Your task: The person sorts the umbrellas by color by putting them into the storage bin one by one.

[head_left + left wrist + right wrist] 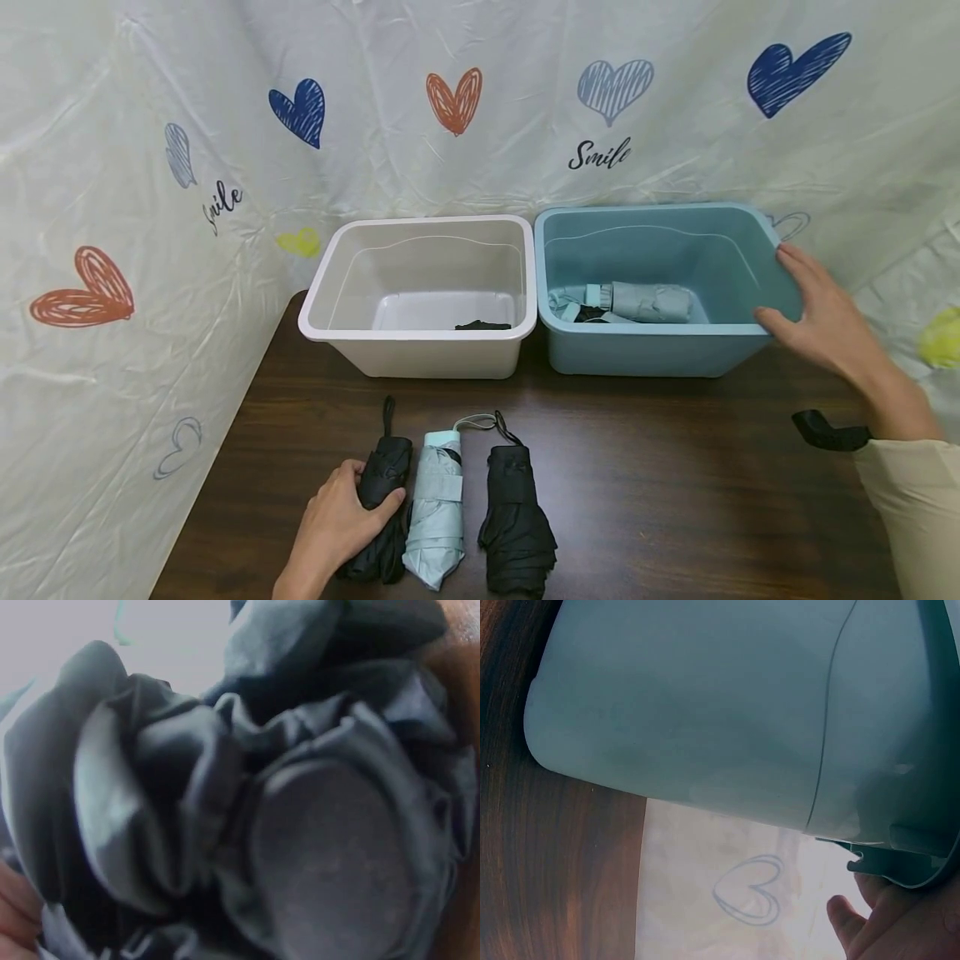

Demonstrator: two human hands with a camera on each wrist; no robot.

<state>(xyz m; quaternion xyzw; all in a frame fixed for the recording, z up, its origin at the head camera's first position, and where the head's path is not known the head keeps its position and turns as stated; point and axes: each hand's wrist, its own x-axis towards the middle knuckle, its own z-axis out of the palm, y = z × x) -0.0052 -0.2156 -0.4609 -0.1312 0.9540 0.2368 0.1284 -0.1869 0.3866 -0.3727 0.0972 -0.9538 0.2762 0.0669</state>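
Left hand (337,517): grip wrapped round left black umbrella (387,471), thumb on right side, fingers on left; umbrella on bench (675,500), strap toward bins. White bin (427,358): behind umbrella row; black item (483,326) inside, mostly hidden by near rim. Pale umbrella (435,521): just beside left black umbrella. Right black umbrella (517,517): row's right end. Blue bin (637,354): grey-blue umbrella (652,303) inside. Right hand (828,321): grip spread, touching bin's right-end rim.

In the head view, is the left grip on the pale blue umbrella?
No, the left grip holds the leftmost black umbrella, beside the pale blue umbrella.
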